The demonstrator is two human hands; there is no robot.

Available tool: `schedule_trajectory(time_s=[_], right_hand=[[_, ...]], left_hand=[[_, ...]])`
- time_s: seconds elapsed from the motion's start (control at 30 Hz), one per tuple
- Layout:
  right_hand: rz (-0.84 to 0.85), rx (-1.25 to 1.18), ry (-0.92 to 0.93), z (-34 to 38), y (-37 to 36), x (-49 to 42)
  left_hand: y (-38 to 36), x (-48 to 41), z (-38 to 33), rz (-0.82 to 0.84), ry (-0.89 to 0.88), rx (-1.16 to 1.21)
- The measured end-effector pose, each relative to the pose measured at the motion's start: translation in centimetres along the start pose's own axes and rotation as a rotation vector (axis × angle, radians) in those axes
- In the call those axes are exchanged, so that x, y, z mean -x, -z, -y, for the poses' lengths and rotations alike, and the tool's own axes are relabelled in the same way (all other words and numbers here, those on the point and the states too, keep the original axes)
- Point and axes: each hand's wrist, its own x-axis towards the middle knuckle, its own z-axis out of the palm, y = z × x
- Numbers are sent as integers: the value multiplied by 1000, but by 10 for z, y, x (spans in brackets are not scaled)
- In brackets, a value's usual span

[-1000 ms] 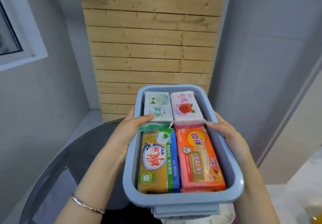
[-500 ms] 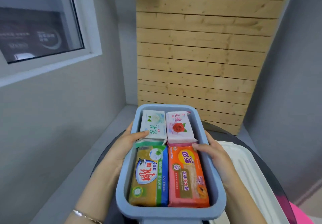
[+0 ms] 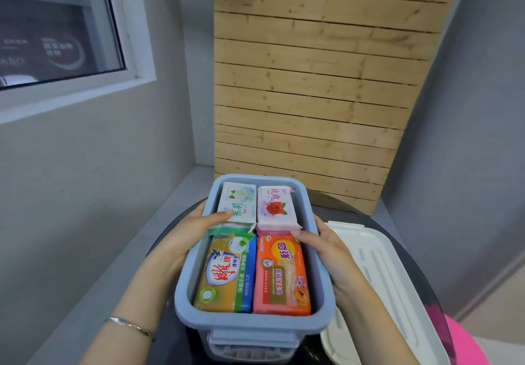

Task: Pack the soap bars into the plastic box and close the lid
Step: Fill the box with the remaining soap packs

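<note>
The blue plastic box (image 3: 254,323), packed with four soap bars (image 3: 279,275), was held by both hands (image 3: 184,236) above the dark table (image 3: 335,202), whose white lid (image 3: 377,279), newly brought into view, remained unfitted.

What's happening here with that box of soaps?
A person is holding a blue plastic box with both hands, the left hand and right hand gripping its long sides, thumbs over the rim. Four wrapped soap bars lie packed inside. The white lid rests on the dark table to the right, not yet on the box.
</note>
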Motion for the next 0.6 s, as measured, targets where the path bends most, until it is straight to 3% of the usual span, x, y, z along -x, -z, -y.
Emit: schedule_trajectory(time_s=[0.1,0.17,0.27,0.4,0.53,0.6], right_hand=[[-7,70,-40,6,13,8],[-76,134,4,11,29,19],[-168,285,66,15,69,36],[-386,469,71,2,131,53],[-628,816,-94,-44,184,62],[-642,700,-70,-63,206,65]], left_hand=[[-2,10,-6,-92,-35,-76],[-4,18,-14,-212,-136,-134],[-20,37,-30,-264,-316,-206],[-67,55,-43,-233,-470,-279],[-118,64,-35,-156,-490,-334],[-137,63,-25,-110,-481,-340]])
